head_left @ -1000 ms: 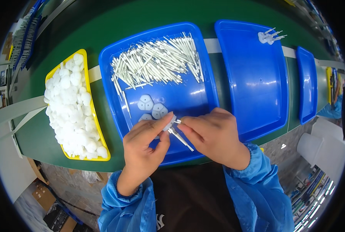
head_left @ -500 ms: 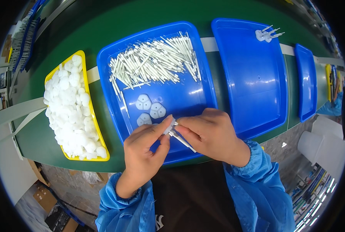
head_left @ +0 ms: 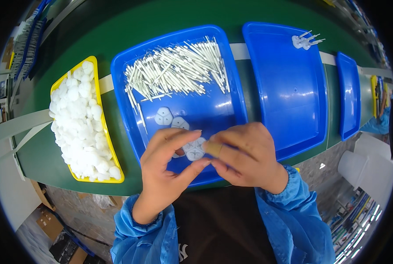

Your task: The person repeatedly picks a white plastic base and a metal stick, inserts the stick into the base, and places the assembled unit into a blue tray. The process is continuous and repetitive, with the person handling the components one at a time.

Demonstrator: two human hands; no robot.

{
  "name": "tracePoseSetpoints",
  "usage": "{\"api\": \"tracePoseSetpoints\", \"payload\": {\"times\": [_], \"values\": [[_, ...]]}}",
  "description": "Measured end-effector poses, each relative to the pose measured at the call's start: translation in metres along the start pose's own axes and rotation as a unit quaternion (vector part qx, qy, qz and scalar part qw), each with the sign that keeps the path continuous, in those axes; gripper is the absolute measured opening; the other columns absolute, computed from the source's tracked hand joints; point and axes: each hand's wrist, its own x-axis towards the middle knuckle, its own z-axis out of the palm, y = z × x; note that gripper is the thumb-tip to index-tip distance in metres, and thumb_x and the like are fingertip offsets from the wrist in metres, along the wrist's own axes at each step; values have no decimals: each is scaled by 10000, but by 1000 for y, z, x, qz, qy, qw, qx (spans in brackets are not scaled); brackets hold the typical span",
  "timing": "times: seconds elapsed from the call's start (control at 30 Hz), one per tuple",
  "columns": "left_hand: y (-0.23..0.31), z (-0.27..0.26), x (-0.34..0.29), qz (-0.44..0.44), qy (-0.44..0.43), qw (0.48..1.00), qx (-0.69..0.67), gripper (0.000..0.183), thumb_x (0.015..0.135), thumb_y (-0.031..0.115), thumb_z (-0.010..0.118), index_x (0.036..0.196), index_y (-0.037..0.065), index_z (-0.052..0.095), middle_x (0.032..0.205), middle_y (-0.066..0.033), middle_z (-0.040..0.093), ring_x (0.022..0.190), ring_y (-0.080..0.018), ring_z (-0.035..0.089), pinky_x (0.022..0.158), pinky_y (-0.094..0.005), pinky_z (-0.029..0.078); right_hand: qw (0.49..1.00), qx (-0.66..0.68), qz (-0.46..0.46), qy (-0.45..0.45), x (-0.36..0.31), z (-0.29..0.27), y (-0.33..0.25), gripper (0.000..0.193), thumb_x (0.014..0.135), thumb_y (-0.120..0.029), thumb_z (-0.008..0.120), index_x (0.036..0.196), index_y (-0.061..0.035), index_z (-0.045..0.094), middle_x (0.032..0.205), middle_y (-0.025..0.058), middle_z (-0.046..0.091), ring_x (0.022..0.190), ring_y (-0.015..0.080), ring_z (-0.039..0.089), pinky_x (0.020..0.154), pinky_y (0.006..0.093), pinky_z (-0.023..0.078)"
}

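Note:
My left hand (head_left: pixel 163 167) pinches a whitish three-lobed plastic piece (head_left: pixel 195 152) between thumb and fingers, its ribbed face toward me. Against that piece's right edge are the closed, slightly blurred fingers of my right hand (head_left: pixel 249 156); whatever they grip is hidden. Both hands are over the near part of a blue tray (head_left: pixel 237 94). In this tray lie two similar pieces, one in full view (head_left: pixel 163 115) and another (head_left: pixel 179 122) partly covered by my left hand. A heap of thin white rods (head_left: pixel 174 70) fills the tray's far part.
On the left, a yellow tray (head_left: pixel 100 94) is heaped with white plastic pieces (head_left: pixel 80 123). A second blue tray (head_left: pixel 288 101) on the right holds a piece with several upright rods (head_left: pixel 305 41) in its far corner. Farther right is a narrow blue tray (head_left: pixel 350 94). All rest on a green table (head_left: pixel 130 22).
The held piece has turned so its ribbed face shows, and the rods that stuck out from it are now out of sight. My left fingers have spread wider around it.

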Motion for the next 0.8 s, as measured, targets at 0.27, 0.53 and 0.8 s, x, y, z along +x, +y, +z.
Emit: {"api": "tracePoseSetpoints", "payload": {"times": [0.27, 0.53, 0.8], "values": [[-2, 0, -5, -33, -23, 997, -61, 583, 842, 71, 958, 1397, 69, 778, 1252, -127, 783, 1016, -224, 715, 807, -322, 592, 999, 34, 24, -36, -2, -3, 0, 486, 813, -126, 880, 1295, -165, 825, 1197, 34, 742, 971, 248, 719, 827, 386, 556], [-4, 0, -7, -40, -39, 996, -72, 609, 827, 80, 964, 1404, 63, 770, 1268, -120, 797, 1022, -233, 719, 828, -326, 588, 995, 90, 23, -44, 1, -8, -3, 463, 790, -79, 865, 1242, -171, 841, 1237, 44, 740, 1016, 271, 718, 833, 408, 570], [-2, 1, -1, 98, -20, 990, 98, 592, 752, 61, 976, 1322, 71, 813, 1191, -107, 826, 1008, -271, 725, 790, -346, 566, 954, 231, 185, -53, 4, -17, 1, 296, 884, -97, 869, 1176, -93, 825, 1080, 91, 779, 881, 294, 755, 756, 371, 595]]}}
